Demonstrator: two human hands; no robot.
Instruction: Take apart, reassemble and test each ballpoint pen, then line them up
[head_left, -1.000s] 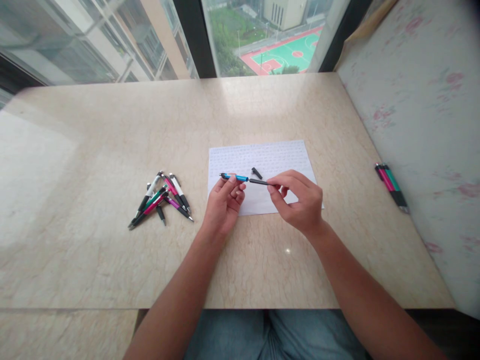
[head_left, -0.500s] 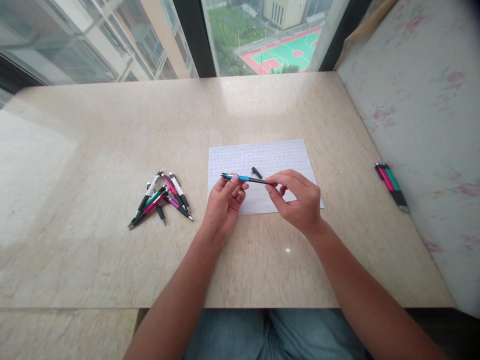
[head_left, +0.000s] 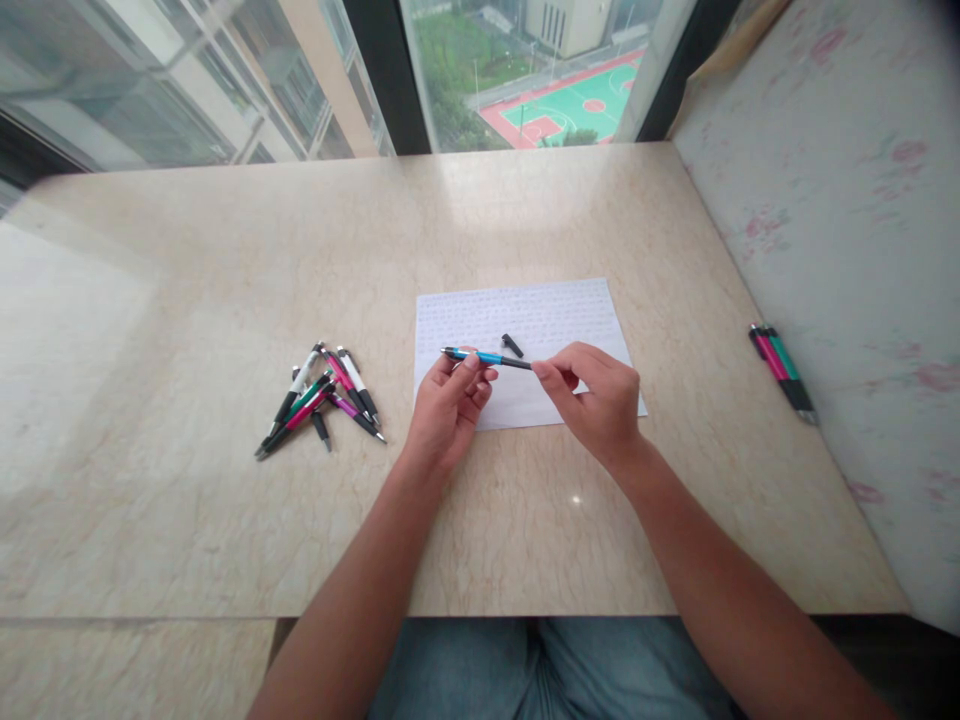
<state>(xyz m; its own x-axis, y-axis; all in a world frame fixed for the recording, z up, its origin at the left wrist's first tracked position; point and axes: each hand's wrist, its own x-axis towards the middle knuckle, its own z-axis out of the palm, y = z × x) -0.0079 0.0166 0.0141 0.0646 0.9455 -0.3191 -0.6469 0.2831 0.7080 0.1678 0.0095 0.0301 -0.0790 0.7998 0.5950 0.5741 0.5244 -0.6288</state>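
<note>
Beneath the window [head_left: 540,75], a pale counter [head_left: 187,540] is lit by daylight. Above a written sheet [head_left: 577,305], a blue pen [head_left: 489,358] is held crosswise: it is pinched by the left hand [head_left: 448,410], apparently for steadiness, while its black grip [head_left: 515,363] is grasped by the right hand [head_left: 598,402], perhaps for fine control. Other pens [head_left: 309,408] are heaped leftward, presumably for easy reach.

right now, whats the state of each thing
Paper sheet: flat, written on
Blue pen: black grip against barrel, seating unclear
Left hand: holding the barrel
Right hand: pinching the black grip's end
Small black piece: loose on the sheet
Pen pile: crisscrossed
Pink and green pens near wall: side by side
</note>
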